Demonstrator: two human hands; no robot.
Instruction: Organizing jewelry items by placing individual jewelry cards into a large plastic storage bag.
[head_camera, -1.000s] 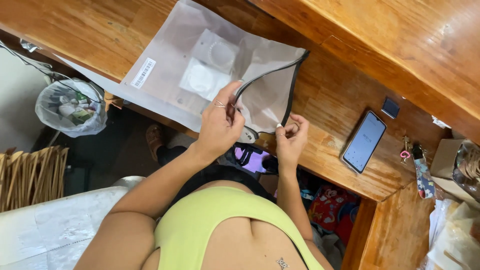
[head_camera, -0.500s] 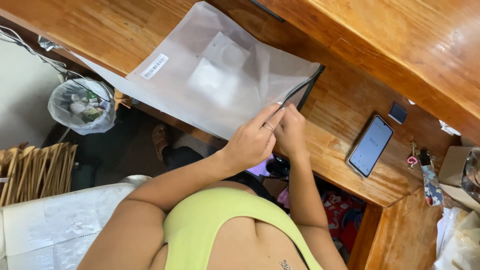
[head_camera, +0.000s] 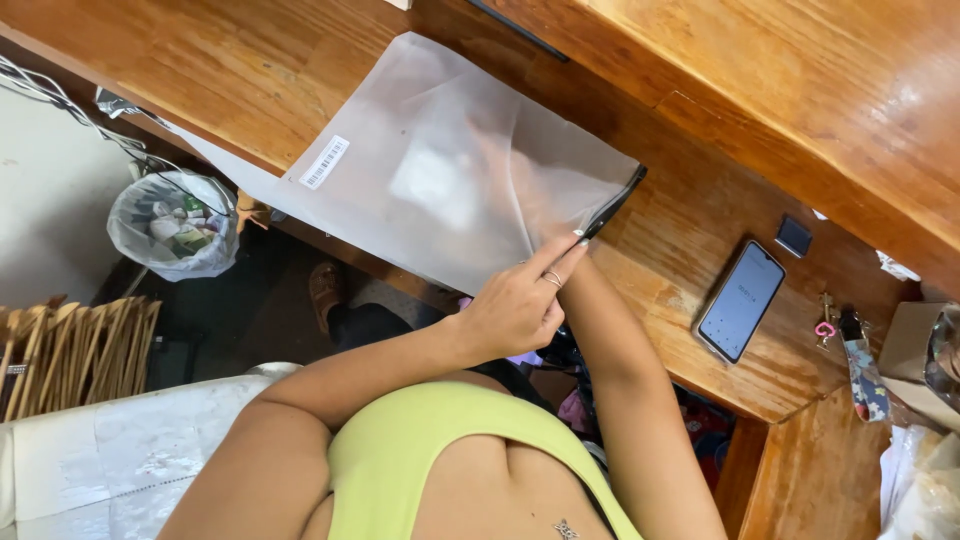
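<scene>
A large frosted plastic zip bag (head_camera: 400, 150) lies on the wooden desk (head_camera: 200, 70), with a barcode sticker near its left side and a dark zipper edge (head_camera: 612, 205) at its right. My left hand (head_camera: 515, 305), with a ring on one finger, pinches the bag's open edge just below the zipper. My right forearm runs up past it and my right hand (head_camera: 510, 180) is inside the bag, only a faint shape through the plastic. A pale white item (head_camera: 430, 185) shows blurred inside the bag beside that hand.
A smartphone (head_camera: 740, 300) lies screen-up on the desk to the right, with a small dark square (head_camera: 793, 236), keys (head_camera: 828, 325) and a patterned lanyard (head_camera: 865, 380) near it. A lined waste bin (head_camera: 175, 222), a wicker basket (head_camera: 70, 350) and cables (head_camera: 60, 90) are on the left.
Both hands were at the zipper end; now my right hand has slid inside the bag. My left hand has shifted to the open edge, and the bag lies flatter.
</scene>
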